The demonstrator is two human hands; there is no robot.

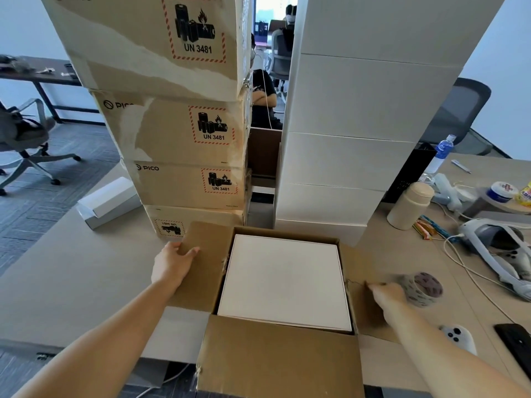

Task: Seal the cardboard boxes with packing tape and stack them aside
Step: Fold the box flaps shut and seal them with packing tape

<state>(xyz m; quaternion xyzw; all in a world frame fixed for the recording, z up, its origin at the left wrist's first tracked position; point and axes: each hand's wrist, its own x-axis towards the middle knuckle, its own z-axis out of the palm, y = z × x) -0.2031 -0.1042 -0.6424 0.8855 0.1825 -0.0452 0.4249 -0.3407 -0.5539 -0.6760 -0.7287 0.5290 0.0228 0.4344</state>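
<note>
Your open box (287, 233) sits at the near edge of the table (71, 282), unsealed, all flaps folded outward. Inside it, a white inner box (283, 280) fills nearly the whole cavity, lying flat just below the rim.

Your left hand (172, 262) grips the left flap (204, 280) at its far outer corner, thumb on top and fingers wrapped round the edge. Your right hand (386, 294) is over the right flap (362, 262), smeared by blur. The tape roll (423, 288) lies just beyond it, perhaps touching it, and you cannot tell whether the fingers hold anything. The near flap (275, 357) hangs out past the table edge towards you.

Directly behind the box, a stack of brown boxes (184, 133) rises on the left and a stack of white boxes (359, 116) on the right, with a narrow gap between them. Bare tabletop lies to your left. On the right the surface is crowded: a flask (409, 205), a headset (494, 248), a controller (457, 337) and a phone (514, 346), near the right flap.
</note>
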